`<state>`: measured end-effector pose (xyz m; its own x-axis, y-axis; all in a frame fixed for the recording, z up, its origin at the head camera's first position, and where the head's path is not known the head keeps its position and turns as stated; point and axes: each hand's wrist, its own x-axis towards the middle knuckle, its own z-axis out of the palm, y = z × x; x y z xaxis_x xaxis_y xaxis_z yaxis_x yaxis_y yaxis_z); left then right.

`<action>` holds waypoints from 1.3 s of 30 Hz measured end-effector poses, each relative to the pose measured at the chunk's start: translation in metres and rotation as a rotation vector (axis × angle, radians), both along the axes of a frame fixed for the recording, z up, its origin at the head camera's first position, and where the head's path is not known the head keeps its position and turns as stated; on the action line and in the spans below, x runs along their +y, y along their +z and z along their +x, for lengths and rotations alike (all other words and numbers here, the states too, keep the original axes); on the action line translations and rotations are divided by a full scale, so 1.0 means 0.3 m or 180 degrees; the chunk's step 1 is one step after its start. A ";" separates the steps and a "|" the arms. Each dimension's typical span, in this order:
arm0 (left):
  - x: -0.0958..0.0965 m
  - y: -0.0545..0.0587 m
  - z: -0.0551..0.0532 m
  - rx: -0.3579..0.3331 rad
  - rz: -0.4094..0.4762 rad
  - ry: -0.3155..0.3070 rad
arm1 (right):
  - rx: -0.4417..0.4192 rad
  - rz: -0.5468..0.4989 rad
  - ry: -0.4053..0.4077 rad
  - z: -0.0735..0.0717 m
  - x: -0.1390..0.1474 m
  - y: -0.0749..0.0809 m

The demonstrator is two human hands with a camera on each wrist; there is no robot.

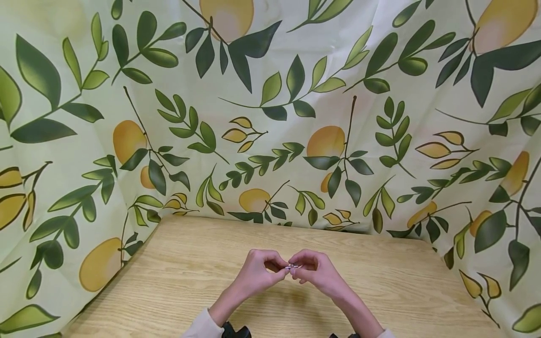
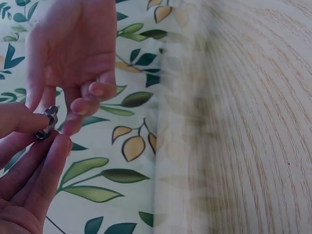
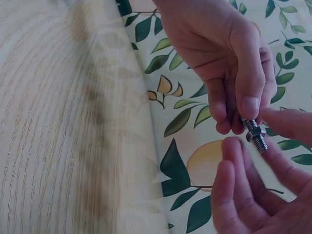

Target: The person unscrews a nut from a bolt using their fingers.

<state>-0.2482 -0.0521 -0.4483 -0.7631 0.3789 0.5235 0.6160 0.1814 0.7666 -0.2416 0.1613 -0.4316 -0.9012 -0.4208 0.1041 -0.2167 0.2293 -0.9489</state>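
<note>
A small silver threaded bolt (image 3: 261, 145) carries a hex nut (image 3: 254, 134) partway along its shaft. Both hands meet at it above the wooden table in the head view. Between thumb and fingertips, my left hand (image 1: 263, 271) pinches one end of the bolt. My right hand (image 1: 318, 272) has its thumb and fingers at the other end, around the nut. In the left wrist view the metal piece (image 2: 49, 122) sits between fingertips that partly cover it. Thread shows on both sides of the nut in the right wrist view.
The light wood table (image 1: 194, 263) extends under and around both hands. A cloth (image 1: 270, 155) printed with leaves and fruit rises behind and at both sides of it. Dark wrist gear (image 1: 236, 330) shows at the bottom edge, beside the pale sleeve (image 1: 204, 325).
</note>
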 end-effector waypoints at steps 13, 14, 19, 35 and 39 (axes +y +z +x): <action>0.003 0.006 0.005 0.0059 0.0005 -0.0012 | 0.0018 0.0028 0.0036 -0.008 0.004 -0.010; 0.003 0.005 0.005 0.0070 0.0010 -0.0018 | 0.0050 0.0020 0.0035 -0.007 0.004 -0.008; 0.002 0.010 0.005 0.0047 0.0009 -0.0006 | 0.0191 -0.0035 0.0063 -0.005 0.004 -0.005; -0.006 0.010 0.005 0.0051 0.0024 -0.0005 | 0.0070 -0.0075 0.0101 -0.001 0.010 0.009; -0.005 0.014 0.006 -0.0007 0.0022 -0.0020 | 0.0152 -0.0115 -0.0004 0.000 0.009 0.007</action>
